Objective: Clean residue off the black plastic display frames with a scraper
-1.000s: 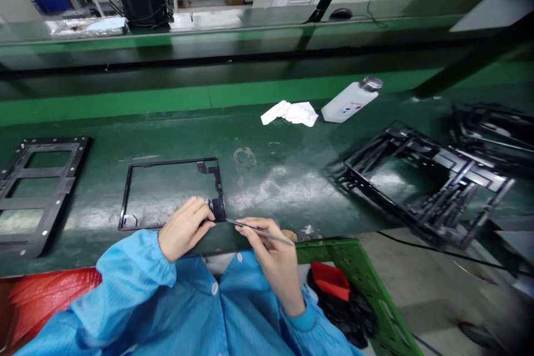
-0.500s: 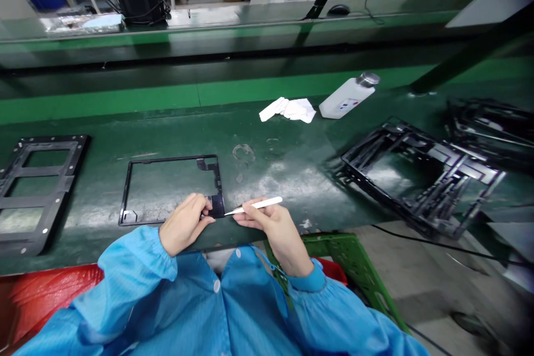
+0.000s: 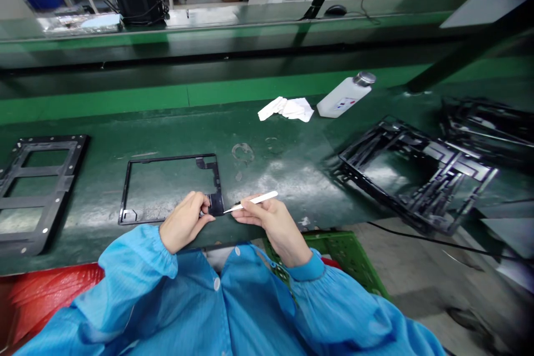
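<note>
A thin black rectangular frame [image 3: 171, 158] lies flat on the green table [image 3: 292, 178], with a wider black part at its lower right corner. My left hand [image 3: 186, 221] is closed on that frame's lower edge beside the corner, thumb and fingertips pinched together. White tweezers [image 3: 262, 197] are held in my right hand [image 3: 273, 222], and their thin tip points left at the frame's lower right corner. Whether the tip touches the corner is too small to tell.
At the left lies a thicker black plate with openings [image 3: 62, 200]. White cloths [image 3: 287, 108] and a white bottle [image 3: 346, 95] are at the back. Stacked black frames [image 3: 417, 172] sit at the right. A green crate [image 3: 354, 261] and red sheets [image 3: 58, 289] are below the edge.
My right hand and the tweezers have shifted very slightly left and up. The camera view has turned slightly. My left hand keeps its hold on the frame.
</note>
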Available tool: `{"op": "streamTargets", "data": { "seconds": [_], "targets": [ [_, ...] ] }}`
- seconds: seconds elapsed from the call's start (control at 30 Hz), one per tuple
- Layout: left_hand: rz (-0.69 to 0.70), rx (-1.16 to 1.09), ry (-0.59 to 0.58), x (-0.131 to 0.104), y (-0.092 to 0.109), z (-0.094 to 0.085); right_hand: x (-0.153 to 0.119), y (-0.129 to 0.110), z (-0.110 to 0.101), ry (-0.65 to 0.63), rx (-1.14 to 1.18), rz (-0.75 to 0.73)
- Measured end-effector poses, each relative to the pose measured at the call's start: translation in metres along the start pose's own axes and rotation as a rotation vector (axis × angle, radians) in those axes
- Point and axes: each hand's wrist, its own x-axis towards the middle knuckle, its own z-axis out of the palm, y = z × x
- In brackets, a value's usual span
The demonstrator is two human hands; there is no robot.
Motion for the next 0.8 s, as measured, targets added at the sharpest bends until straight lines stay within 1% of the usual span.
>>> {"op": "streamTargets", "data": {
  "seconds": [0.67, 0.73, 0.8],
  "targets": [
    [-0.006, -0.021, 0.006, 0.0011, 0.0002, -0.0014, 0.0059, -0.0051, -0.0035, -0.071, 0.019, 0.038],
    [-0.006, -0.022, 0.007, 0.0009, -0.0004, -0.0008, 0.0053, -0.0058, -0.0002, -0.100, 0.023, 0.053],
    [-0.006, -0.027, 0.013, 0.0009, -0.0011, -0.0002, 0.0042, -0.0061, 0.0035, -0.163, 0.026, 0.089]
  ]
}}
